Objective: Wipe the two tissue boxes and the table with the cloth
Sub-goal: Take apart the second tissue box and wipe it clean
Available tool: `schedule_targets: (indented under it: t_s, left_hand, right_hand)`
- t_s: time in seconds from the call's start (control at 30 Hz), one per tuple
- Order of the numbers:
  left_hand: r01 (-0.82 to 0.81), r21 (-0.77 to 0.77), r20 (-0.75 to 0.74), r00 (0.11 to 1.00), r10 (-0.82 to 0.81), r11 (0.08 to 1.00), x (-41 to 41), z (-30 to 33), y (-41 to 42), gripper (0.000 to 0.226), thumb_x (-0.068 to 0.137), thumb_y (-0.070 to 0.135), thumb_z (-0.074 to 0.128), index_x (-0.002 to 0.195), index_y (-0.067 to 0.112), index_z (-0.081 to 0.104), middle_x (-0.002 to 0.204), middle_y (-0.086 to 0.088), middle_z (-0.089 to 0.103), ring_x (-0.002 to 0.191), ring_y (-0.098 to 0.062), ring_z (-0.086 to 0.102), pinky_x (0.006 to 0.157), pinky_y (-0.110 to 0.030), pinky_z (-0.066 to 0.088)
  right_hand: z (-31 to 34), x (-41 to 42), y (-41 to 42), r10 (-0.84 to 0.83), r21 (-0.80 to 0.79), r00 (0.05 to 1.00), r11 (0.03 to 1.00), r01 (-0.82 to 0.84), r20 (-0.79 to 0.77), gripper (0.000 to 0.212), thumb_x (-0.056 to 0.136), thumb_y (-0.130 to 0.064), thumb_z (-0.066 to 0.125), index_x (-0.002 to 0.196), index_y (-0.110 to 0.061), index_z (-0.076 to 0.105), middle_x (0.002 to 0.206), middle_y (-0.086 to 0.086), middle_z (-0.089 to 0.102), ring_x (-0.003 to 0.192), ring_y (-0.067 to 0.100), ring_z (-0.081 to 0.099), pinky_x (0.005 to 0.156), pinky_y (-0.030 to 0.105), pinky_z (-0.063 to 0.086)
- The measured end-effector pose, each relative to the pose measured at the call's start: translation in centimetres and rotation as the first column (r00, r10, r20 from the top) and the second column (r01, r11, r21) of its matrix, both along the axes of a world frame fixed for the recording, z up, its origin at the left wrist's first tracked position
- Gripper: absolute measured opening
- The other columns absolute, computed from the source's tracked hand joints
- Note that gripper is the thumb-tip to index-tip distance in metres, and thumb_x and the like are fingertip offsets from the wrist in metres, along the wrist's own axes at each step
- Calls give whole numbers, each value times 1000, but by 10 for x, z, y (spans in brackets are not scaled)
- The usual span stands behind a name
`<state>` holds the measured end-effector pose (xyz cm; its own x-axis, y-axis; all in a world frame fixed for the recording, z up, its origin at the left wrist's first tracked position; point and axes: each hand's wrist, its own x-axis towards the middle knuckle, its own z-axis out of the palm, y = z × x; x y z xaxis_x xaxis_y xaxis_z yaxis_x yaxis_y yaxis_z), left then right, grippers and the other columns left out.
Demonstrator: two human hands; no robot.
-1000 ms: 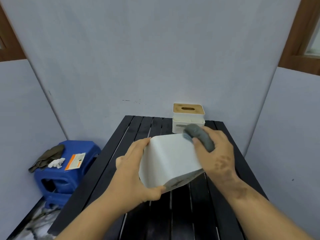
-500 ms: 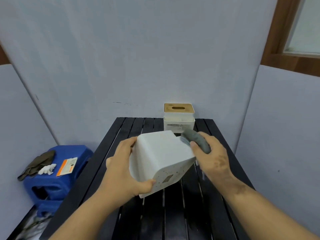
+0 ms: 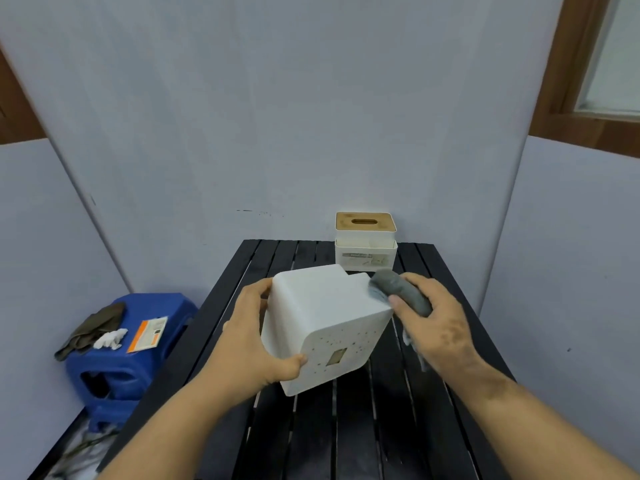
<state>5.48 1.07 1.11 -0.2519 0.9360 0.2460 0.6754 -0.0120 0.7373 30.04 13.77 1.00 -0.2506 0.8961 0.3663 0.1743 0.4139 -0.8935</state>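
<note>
My left hand (image 3: pixel 252 337) grips a white tissue box (image 3: pixel 325 323) by its left side, thumb under the near face, and holds it tilted above the black slatted table (image 3: pixel 346 427). That near face shows small holes and a rectangular cutout. My right hand (image 3: pixel 436 323) holds a bunched grey cloth (image 3: pixel 401 294) against the box's right upper edge. The second tissue box (image 3: pixel 365 247), white with a wooden slotted lid, stands at the table's far edge.
A blue plastic stool (image 3: pixel 117 355) stands left of the table, carrying a dark rag, a white crumpled scrap and an orange-and-white card. Grey partition walls enclose the table at the back, left and right. A wood-framed window (image 3: pixel 606 64) is at the upper right.
The white box has turned in my left hand, so its perforated face now faces me. My right hand with the cloth has slid along the box's right edge.
</note>
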Motion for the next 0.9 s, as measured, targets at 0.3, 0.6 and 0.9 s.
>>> schedule_targets:
  t_s: [0.3,0.6,0.9]
  left_hand:
    - [50,-212,-62,996,-65,976,-8,17,-3,136,57,56,88,146,59,-15,149,20,32,142,-23,36,117,-56,35]
    - [-29,-417,-569,788,-236,909,42,86,45,102,78,70,69,155,22,23,153,1,40,142,-24,36,117,-52,21]
    - [-87,-600,-687,566,-456,796,68,108,73,84,74,74,68,135,21,46,127,2,56,119,-23,53,107,-51,30]
  right_hand:
    - [-19,1,7,68,-343,988,933,-111,-137,16,86,-12,77,98,-23,75,89,6,77,90,31,73,81,45,62]
    - [-12,6,11,121,-372,987,916,-151,-103,15,83,-15,80,94,-24,76,91,8,76,88,31,72,77,43,62]
    - [-4,19,7,121,-373,988,916,-148,-94,12,82,-15,81,92,-20,76,89,9,76,89,33,72,81,45,62]
